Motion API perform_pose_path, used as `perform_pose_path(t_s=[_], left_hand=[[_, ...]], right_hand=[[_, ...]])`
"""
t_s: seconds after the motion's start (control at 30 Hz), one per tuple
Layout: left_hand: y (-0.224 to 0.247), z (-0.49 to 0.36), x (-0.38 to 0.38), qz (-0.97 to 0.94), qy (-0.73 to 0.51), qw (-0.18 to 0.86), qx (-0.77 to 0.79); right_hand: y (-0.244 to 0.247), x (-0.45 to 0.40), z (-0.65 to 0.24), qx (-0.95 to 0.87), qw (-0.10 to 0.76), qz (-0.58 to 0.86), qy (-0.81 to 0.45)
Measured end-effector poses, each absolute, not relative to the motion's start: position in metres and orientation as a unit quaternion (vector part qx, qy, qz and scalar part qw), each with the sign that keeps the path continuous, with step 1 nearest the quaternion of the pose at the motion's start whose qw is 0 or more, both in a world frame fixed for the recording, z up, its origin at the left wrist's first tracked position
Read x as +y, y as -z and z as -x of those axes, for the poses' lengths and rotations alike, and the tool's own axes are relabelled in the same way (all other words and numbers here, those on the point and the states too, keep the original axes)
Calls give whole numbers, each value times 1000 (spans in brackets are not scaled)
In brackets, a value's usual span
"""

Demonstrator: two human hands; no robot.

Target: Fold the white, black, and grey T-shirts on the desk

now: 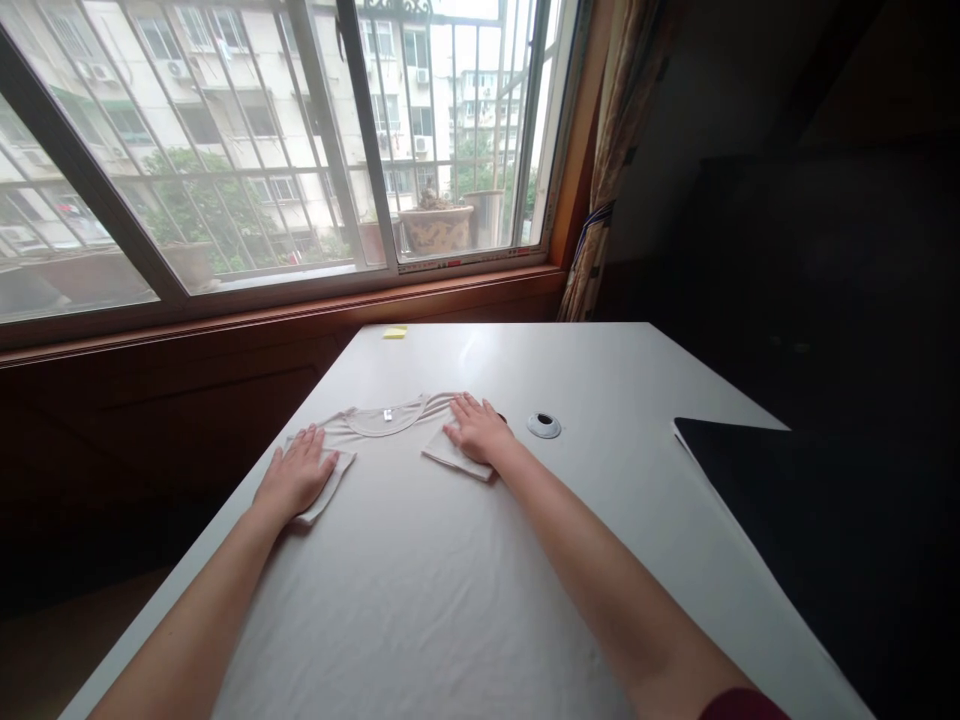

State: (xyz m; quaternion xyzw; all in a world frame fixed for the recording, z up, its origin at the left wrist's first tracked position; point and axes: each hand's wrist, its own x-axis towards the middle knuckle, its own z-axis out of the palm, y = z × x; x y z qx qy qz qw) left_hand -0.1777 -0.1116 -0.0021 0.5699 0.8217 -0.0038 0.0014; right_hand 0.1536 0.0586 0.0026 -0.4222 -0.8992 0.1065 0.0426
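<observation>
A pale T-shirt (397,560) lies spread on the white table, its neckline with a small label toward the far side. Both short sleeves are folded inward over the body. My left hand (296,475) rests flat on the left sleeve (334,480), fingers stretched forward. On the right sleeve (450,452) my right hand (478,430) lies palm down with its fingers extended. Each hand covers part of the sleeve beneath it. The lower end of the shirt runs out of view at the bottom.
The white table (615,500) has a round cable hole (544,425) right of the shirt. A yellow sticky note (395,332) is at the far edge. A dark mat (817,530) covers the right side. Beyond stand a barred window (405,265) and a tied curtain (600,220).
</observation>
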Motion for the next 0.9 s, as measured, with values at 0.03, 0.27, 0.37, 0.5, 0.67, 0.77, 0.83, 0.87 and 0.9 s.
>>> perform_pose_path(t_s=[0.03,0.27,0.37,0.5,0.67,0.77,0.83,0.87,0.9], left_hand=[[1,177,-110,-566,5,2,824],[1,176,-98,-556,5,0,831],[1,176,-94,-552,3,-1,834],[1,176,-93,-552,1,-1,834],[0,176,-94,-556,-2,-6,831],[1,177,-94,-558,-4,-9,830],[2,179,-94,-558,-7,-9,830],[4,180,-93,-558,-9,-8,830],[5,181,-93,-558,-11,-8,830]], right_hand=[[-3,62,-152,-900,42,421,-107],[-4,80,-150,-904,46,413,-103],[-4,85,-149,-906,52,408,-101],[-9,83,-148,-908,84,400,-90],[-33,58,-154,-903,182,386,-56],[-48,29,-165,-896,222,382,-46],[-53,1,-177,-895,237,373,-53],[-54,-16,-185,-897,241,365,-64],[-53,-36,-194,-899,242,355,-83]])
